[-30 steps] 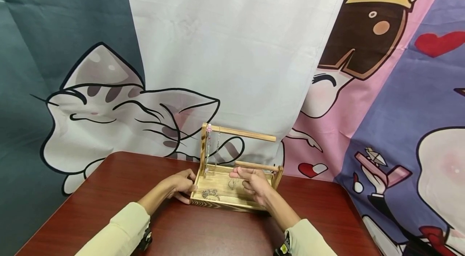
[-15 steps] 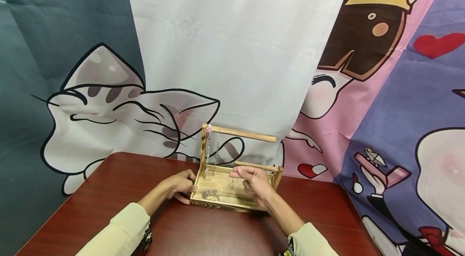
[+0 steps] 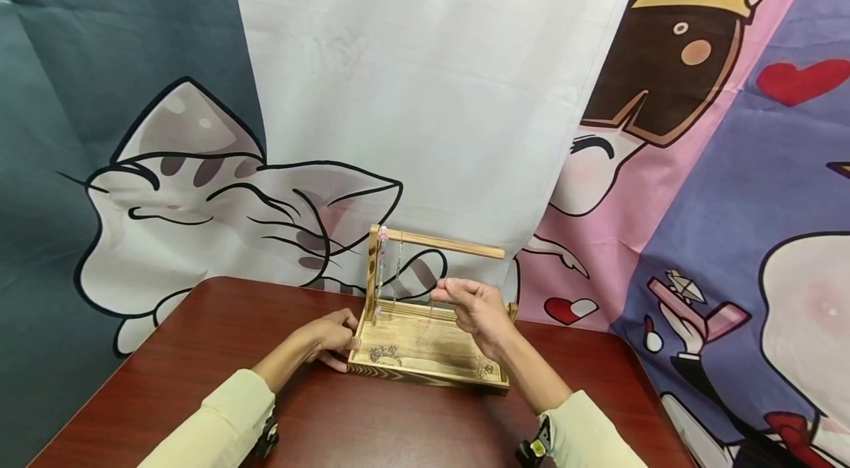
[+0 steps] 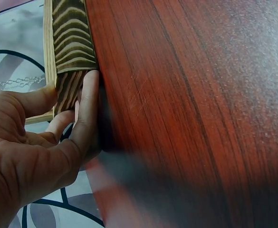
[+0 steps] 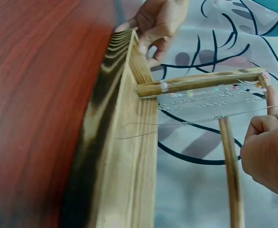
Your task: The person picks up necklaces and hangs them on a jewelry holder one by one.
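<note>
My left hand point(image 3: 330, 339) grips the left end of a wooden jewelry stand's tray point(image 3: 432, 363); in the left wrist view its thumb is on the rim and its fingers lie against the outer wall. Above the tray, my right hand point(image 3: 474, 311) pinches a thin chain necklace point(image 5: 203, 120), which hangs in a narrow loop. A pink-beaded strand point(image 3: 381, 265) and a silver chain point(image 3: 399, 261) hang at the left of the stand's upper bar point(image 3: 458, 244). Silver chain jewelry point(image 3: 384, 354) lies in the tray's left end, small gold-toned pieces point(image 3: 487, 368) in its right end.
The stand rests on a reddish-brown table point(image 3: 398, 424). A lower bar point(image 5: 230, 166) shows in the right wrist view; the right forearm and hand mostly cover it from the head. A cartoon-printed cloth point(image 3: 425, 84) hangs close behind the table.
My right hand has risen and moved slightly right with the necklace, which now hangs longer. The gold-toned pieces at the tray's right end have come into view. The left hand has stayed put.
</note>
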Demonstrator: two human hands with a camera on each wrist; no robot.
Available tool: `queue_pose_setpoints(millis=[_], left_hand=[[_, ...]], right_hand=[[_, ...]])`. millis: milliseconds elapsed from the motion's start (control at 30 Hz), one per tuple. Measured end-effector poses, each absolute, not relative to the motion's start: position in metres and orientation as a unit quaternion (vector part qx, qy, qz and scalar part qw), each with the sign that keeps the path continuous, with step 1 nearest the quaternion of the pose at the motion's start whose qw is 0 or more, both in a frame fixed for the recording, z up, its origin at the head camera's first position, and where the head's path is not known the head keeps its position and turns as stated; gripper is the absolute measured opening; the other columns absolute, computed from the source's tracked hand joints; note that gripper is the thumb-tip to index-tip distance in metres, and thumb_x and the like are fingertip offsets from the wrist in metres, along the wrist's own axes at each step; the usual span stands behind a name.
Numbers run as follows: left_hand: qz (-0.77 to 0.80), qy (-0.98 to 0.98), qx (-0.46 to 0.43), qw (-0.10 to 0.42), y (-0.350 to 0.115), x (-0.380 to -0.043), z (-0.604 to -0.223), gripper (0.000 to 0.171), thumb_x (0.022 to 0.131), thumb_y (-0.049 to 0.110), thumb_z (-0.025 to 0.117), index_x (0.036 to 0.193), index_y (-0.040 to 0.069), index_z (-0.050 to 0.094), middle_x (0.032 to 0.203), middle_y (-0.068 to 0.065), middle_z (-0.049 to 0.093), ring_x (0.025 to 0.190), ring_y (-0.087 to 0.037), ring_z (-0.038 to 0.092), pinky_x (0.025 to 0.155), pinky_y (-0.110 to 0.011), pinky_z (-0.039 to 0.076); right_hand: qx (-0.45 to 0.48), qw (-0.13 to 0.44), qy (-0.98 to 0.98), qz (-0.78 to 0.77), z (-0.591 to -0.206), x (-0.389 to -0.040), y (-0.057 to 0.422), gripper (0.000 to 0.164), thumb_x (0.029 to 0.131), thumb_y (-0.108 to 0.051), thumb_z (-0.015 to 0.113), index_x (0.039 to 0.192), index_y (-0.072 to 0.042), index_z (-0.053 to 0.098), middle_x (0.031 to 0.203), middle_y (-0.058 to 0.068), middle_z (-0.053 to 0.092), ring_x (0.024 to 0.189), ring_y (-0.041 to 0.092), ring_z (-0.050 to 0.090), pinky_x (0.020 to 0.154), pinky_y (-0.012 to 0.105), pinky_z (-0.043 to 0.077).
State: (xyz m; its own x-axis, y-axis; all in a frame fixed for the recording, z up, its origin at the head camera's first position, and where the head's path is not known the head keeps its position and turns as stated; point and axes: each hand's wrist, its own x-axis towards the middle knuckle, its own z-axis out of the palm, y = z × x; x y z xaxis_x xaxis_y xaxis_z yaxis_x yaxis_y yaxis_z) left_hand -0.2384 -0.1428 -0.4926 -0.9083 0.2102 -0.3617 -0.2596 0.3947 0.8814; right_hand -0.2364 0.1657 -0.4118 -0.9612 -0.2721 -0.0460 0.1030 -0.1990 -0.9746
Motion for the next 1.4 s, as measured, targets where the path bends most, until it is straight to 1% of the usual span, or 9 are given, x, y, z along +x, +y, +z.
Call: queue_pose_setpoints(millis=[267, 433, 567, 667, 733, 833, 933, 1133, 1400], left_hand=[[0.550, 0.806, -0.019, 0.216, -0.143, -0.240, -0.493, 0.030, 0.100, -0.005, 0.065, 0.127, -0.001, 0.052, 0.101, -0.020, 0.066, 0.088, -0.028, 0.070, 0.067, -0.039, 0.074], [0.551, 0.805, -0.020, 0.218, -0.142, -0.239, -0.492, 0.031, 0.100, -0.005, 0.065, 0.127, -0.001, 0.052, 0.100, -0.020, 0.067, 0.087, -0.027, 0.070, 0.067, -0.039, 0.074], [0.551, 0.805, -0.020, 0.220, -0.142, -0.238, -0.490, 0.031, 0.101, -0.004, 0.066, 0.129, -0.002, 0.051, 0.101, -0.021, 0.068, 0.088, -0.027, 0.070, 0.067, -0.039, 0.074], [0.551, 0.805, -0.019, 0.221, -0.142, -0.238, -0.489, 0.031, 0.102, -0.004, 0.066, 0.130, -0.002, 0.051, 0.102, -0.021, 0.068, 0.088, -0.027, 0.071, 0.068, -0.039, 0.074], [0.552, 0.804, -0.020, 0.221, -0.142, -0.238, -0.489, 0.031, 0.102, -0.004, 0.066, 0.130, -0.002, 0.051, 0.102, -0.020, 0.068, 0.088, -0.027, 0.071, 0.068, -0.039, 0.074], [0.552, 0.803, -0.019, 0.221, -0.142, -0.238, -0.490, 0.032, 0.103, -0.004, 0.066, 0.130, -0.002, 0.051, 0.103, -0.021, 0.068, 0.088, -0.027, 0.071, 0.068, -0.040, 0.074], [0.554, 0.803, -0.019, 0.221, -0.142, -0.238, -0.491, 0.032, 0.103, -0.004, 0.066, 0.130, -0.002, 0.050, 0.103, -0.021, 0.069, 0.088, -0.027, 0.072, 0.068, -0.040, 0.074], [0.554, 0.803, -0.021, 0.221, -0.142, -0.236, -0.490, 0.033, 0.102, -0.004, 0.066, 0.131, -0.002, 0.050, 0.103, -0.021, 0.068, 0.089, -0.027, 0.072, 0.067, -0.039, 0.074], [0.550, 0.806, -0.023, 0.219, -0.141, -0.236, -0.489, 0.034, 0.101, -0.004, 0.066, 0.132, -0.002, 0.050, 0.100, -0.019, 0.066, 0.088, -0.027, 0.071, 0.066, -0.037, 0.073]], right_hand=[[-0.078, 0.113, 0.630, -0.764, -0.393, -0.239, 0.172, 0.023, 0.115, -0.015, 0.063, 0.130, -0.004, 0.077, 0.099, -0.005, 0.088, 0.042, -0.002, 0.032, 0.040, 0.014, 0.024], [-0.094, 0.108, 0.628, -0.765, -0.382, -0.243, 0.175, 0.021, 0.117, -0.015, 0.062, 0.124, -0.007, 0.079, 0.097, -0.005, 0.088, 0.041, -0.002, 0.031, 0.040, 0.014, 0.024], [-0.097, 0.101, 0.626, -0.767, -0.372, -0.244, 0.177, 0.022, 0.117, -0.015, 0.061, 0.112, -0.016, 0.083, 0.096, -0.006, 0.088, 0.040, -0.002, 0.031, 0.039, 0.014, 0.023], [-0.093, 0.092, 0.628, -0.767, -0.366, -0.245, 0.178, 0.022, 0.116, -0.016, 0.063, 0.110, -0.018, 0.083, 0.096, -0.007, 0.088, 0.040, -0.002, 0.030, 0.039, 0.015, 0.022], [-0.092, 0.086, 0.629, -0.767, -0.362, -0.246, 0.180, 0.020, 0.116, -0.016, 0.063, 0.114, -0.016, 0.083, 0.096, -0.007, 0.088, 0.040, -0.002, 0.029, 0.039, 0.015, 0.022], [-0.093, 0.075, 0.630, -0.768, -0.358, -0.248, 0.181, 0.021, 0.116, -0.016, 0.064, 0.126, -0.007, 0.080, 0.097, -0.005, 0.088, 0.040, -0.002, 0.029, 0.039, 0.015, 0.021], [-0.090, 0.065, 0.628, -0.770, -0.353, -0.249, 0.183, 0.022, 0.116, -0.016, 0.063, 0.129, -0.005, 0.078, 0.097, -0.005, 0.088, 0.040, -0.002, 0.028, 0.039, 0.016, 0.020], [-0.085, 0.054, 0.625, -0.774, -0.343, -0.253, 0.187, 0.019, 0.116, -0.017, 0.064, 0.113, -0.018, 0.082, 0.098, -0.006, 0.088, 0.041, -0.001, 0.029, 0.040, 0.016, 0.021], [-0.093, 0.035, 0.613, -0.784, -0.322, -0.255, 0.195, 0.025, 0.117, -0.015, 0.061, 0.109, -0.022, 0.083, 0.098, -0.007, 0.088, 0.041, -0.002, 0.029, 0.041, 0.015, 0.020]])
